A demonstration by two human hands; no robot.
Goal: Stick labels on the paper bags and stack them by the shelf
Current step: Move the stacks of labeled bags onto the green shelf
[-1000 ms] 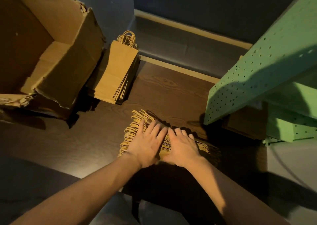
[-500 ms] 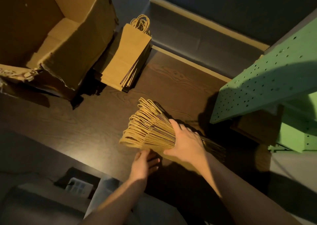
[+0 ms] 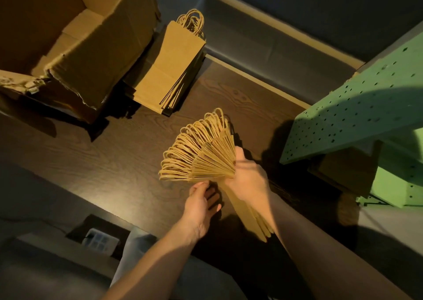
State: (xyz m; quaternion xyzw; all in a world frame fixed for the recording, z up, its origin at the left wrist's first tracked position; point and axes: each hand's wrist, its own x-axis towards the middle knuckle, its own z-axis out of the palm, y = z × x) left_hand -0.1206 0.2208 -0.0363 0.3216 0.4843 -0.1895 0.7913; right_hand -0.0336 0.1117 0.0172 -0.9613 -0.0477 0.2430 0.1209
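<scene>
Two bare forearms reaching in from the lower edge, converging toward the middle. Right hand [image 3: 248,180] higher and farther forward, back of the hand up, wrist bent, fingers [image 3: 239,149] wrapped round the far side of a fanned bundle of paper bags [image 3: 212,160] and gripping it, thumb hidden from here. Left hand [image 3: 201,202] lower and just beside the right, palm turned inward, thumb raised to touch the bundle's near lower edge, fingers loosely curled beneath in shadow, forearm angled up from the lower left.

Fanned brown bag bundle [image 3: 212,160] lifted, second stack [image 3: 169,68] seemingly flat
</scene>
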